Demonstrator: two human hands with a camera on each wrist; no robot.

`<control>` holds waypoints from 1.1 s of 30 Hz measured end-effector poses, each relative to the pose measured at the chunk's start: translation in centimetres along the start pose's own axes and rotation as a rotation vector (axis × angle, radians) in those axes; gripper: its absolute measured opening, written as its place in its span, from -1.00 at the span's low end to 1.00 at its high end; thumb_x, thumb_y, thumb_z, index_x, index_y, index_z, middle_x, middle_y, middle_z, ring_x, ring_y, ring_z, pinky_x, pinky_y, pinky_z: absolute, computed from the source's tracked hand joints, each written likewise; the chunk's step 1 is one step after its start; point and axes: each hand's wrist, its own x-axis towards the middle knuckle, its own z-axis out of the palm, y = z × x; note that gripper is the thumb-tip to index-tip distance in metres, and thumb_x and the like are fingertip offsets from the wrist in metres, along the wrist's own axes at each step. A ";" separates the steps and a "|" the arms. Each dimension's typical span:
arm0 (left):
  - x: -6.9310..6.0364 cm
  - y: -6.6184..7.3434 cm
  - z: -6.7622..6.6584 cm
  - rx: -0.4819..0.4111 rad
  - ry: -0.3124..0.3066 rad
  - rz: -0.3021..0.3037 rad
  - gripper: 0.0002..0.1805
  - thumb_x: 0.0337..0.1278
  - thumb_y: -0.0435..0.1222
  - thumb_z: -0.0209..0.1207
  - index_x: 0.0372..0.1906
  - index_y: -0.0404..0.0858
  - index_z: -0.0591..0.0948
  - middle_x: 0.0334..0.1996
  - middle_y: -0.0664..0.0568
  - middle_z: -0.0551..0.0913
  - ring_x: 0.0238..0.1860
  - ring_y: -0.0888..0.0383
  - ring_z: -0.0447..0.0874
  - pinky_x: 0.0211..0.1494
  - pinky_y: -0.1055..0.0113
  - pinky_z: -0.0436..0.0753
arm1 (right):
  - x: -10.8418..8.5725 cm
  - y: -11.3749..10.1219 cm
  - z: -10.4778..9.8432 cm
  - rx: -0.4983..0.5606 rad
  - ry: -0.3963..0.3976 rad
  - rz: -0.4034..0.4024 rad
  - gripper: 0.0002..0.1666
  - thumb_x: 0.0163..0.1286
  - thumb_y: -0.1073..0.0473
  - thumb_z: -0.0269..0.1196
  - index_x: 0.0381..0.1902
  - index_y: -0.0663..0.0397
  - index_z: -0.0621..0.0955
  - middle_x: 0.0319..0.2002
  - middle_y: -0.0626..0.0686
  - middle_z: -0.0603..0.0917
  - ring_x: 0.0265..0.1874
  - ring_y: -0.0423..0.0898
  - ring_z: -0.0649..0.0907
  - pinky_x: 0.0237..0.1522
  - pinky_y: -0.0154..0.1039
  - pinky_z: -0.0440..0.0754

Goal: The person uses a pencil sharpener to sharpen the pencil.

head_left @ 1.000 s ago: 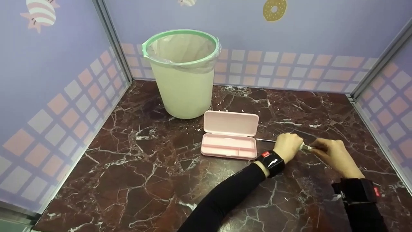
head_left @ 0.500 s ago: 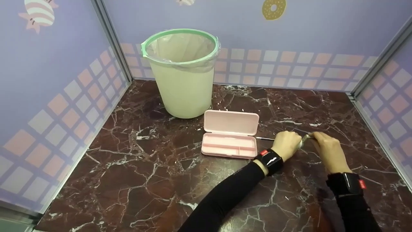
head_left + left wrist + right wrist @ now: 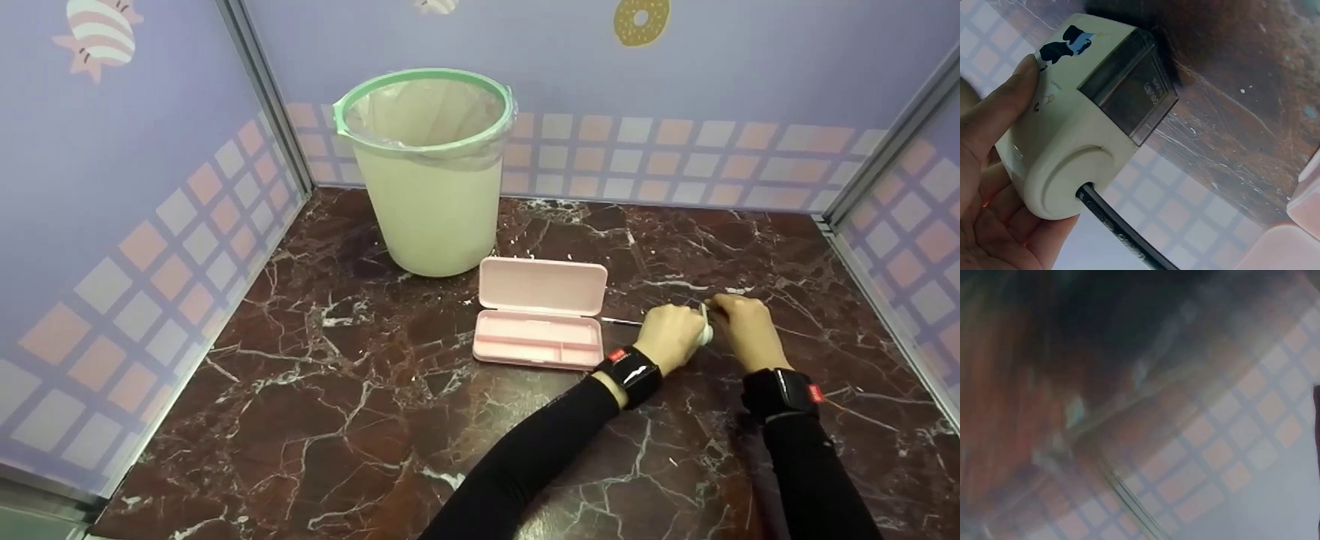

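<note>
We see the left hand clamped round a cream sharpener above the right half of the desk; a dark pencil sticks from its hole toward the open pink case. The right hand is at the sharpener's other side, toward the desk's right edge; we cannot tell whether its fingers grip anything. Near the desk's far left corner we see a lined bin.

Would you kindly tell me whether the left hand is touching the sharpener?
Touching: the left wrist view shows the left hand gripping the sharpener, with the thumb lying directly on its casing.
</note>
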 end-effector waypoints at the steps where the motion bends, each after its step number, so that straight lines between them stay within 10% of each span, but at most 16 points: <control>1: 0.1 0.0 0.0 0.001 0.001 0.004 -0.85 0.07 -0.12 0.28 -0.21 0.11 0.71 -0.29 0.32 0.75 -0.34 0.33 0.72 -0.39 0.46 0.66 | 0.2 0.2 0.0 0.008 -0.016 0.005 -0.91 0.07 0.51 0.34 -0.42 0.38 0.65 -0.43 0.33 0.73 -0.45 0.31 0.69 -0.34 0.17 0.56; 17: 0.5 -0.1 0.2 -0.050 -0.008 0.019 -0.85 -0.13 -0.13 0.38 -0.34 0.10 0.71 -0.33 0.31 0.76 -0.32 0.32 0.73 -0.36 0.44 0.67 | -0.9 1.4 1.1 0.022 -0.305 0.002 -0.77 -0.11 0.53 0.25 -0.73 0.13 0.55 -0.64 0.08 0.66 -0.64 -0.11 0.48 -0.56 -0.12 0.41; 33: 0.3 -0.2 0.3 -0.036 -0.001 0.032 -0.82 -0.13 -0.12 0.39 -0.31 0.08 0.71 -0.33 0.30 0.75 -0.33 0.32 0.72 -0.36 0.44 0.66 | -1.4 1.3 -0.5 0.154 -0.480 0.183 -0.82 0.10 0.21 0.48 -0.53 0.21 0.71 -0.52 0.14 0.76 -0.59 -0.21 0.64 -0.46 -0.36 0.53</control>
